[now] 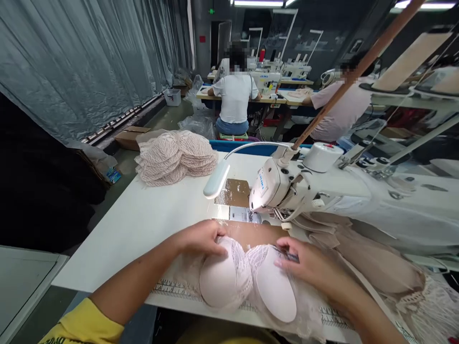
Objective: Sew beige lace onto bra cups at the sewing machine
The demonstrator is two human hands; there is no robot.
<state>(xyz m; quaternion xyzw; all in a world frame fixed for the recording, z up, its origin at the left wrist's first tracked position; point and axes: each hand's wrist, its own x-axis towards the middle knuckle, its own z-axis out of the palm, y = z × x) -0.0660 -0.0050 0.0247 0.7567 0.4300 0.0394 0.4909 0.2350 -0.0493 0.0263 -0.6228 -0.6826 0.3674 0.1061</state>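
Note:
Two pale pink padded bra cups with lace edging (247,279) lie side by side on the white sewing table (143,224), just in front of me. My left hand (201,237) rests curled on the top of the left cup, fingers pressing the lace. My right hand (304,260) lies on the top edge of the right cup and pinches a small dark tool, perhaps snips or tweezers, between its fingers. The white sewing machine (287,184) stands right behind the cups, its head above the metal needle plate.
A stack of lace cups (175,157) sits at the table's far left corner. A bendy lamp (217,179) hangs over the plate. More beige lace fabric (387,267) piles up at my right. Two people sit at sewing tables further back. A grey curtain lines the left wall.

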